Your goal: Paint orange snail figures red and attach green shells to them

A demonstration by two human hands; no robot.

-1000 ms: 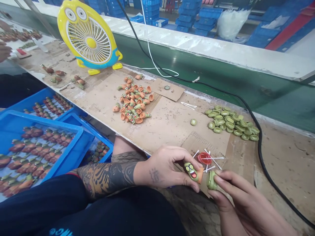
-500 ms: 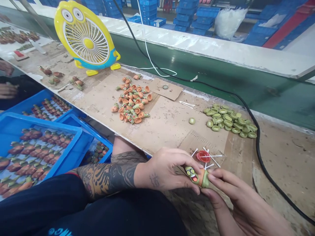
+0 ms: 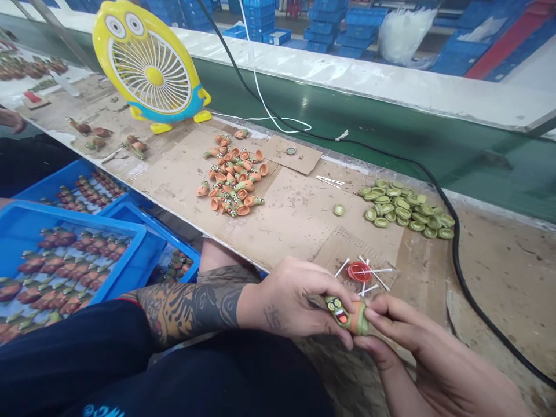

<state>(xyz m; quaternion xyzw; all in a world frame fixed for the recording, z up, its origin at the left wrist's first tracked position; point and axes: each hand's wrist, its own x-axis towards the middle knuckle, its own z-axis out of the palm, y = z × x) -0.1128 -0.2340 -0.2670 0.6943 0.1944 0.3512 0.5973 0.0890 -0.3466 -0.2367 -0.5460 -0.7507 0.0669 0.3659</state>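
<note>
Between my two hands is a small painted figurine point(image 3: 340, 311) with big eyes, an open red mouth and an orange body. My left hand point(image 3: 299, 298) pinches its body between thumb and fingers. At its right end sits a green cap point(image 3: 361, 319), which the thumb and fingertips of my right hand point(image 3: 403, 336) grip; the cap touches the orange body. Just beyond my hands, a small red dish point(image 3: 359, 271) holds red liquid, with several cotton swabs point(image 3: 377, 270) lying over and around it. A pile of green caps point(image 3: 406, 208) lies farther right, and one single cap point(image 3: 339, 210) lies apart.
Orange hollow figurines point(image 3: 234, 176) are heaped mid-table. A yellow fan point(image 3: 154, 75) stands at the back left. A black cable point(image 3: 454, 243) curves down the right side. Blue crates point(image 3: 139, 231) with finished-looking pieces stand at left, near another person's hand point(image 3: 13, 120).
Both hands keep their hold on the figurine and cap, with barely any shift. At the far left, the other person's hands have moved, and one is no longer visible.
</note>
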